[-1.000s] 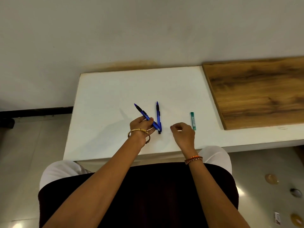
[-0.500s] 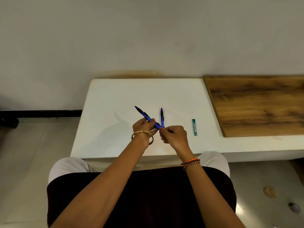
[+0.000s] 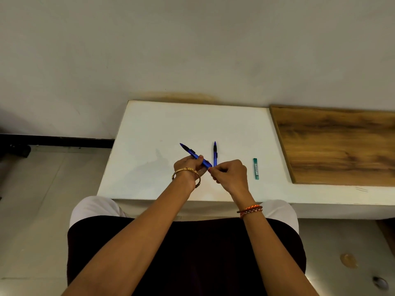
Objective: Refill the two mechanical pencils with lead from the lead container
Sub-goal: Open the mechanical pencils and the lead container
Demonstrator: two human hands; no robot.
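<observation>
the left hand [image 3: 188,166] holds a blue pencil [image 3: 193,155] above the white tabletop [image 3: 149,129], fingers curled round its barrel, tip pointing to 10 o'clock. the right hand [image 3: 229,174] meets its rear end with fingers pinched together; what they hold is too small to tell. the second pencil [image 3: 215,152] lies pointing to 12. the green lead container [image 3: 255,168] lies at the right hand's 3 o'clock.
</observation>
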